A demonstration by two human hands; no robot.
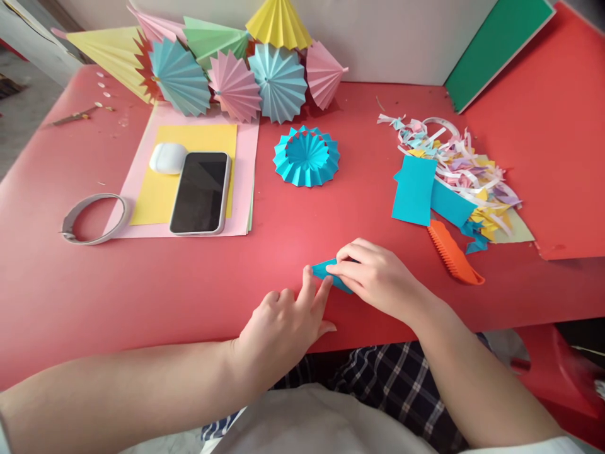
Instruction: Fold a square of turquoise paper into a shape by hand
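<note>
A small folded piece of blue paper (319,269) lies on the red table near its front edge, partly hidden by both hands. My left hand (288,318) has its fingers apart, with fingertips resting on the left and lower edges of the paper. From the right, my right hand (382,277) pinches the paper between thumb and fingers. Beyond the hands stands a round pleated blue paper piece (307,157) with a sunken middle. Two flat blue paper pieces (414,190) lie at the right, next to an orange knife-like tool (452,253).
Pleated paper umbrellas (277,82) line the back of the red table (118,290). A phone (200,194), white case (167,157) and stacked paper (241,189) are at the left, near a coiled strap (97,239). Paper scraps (466,170) pile up at the right.
</note>
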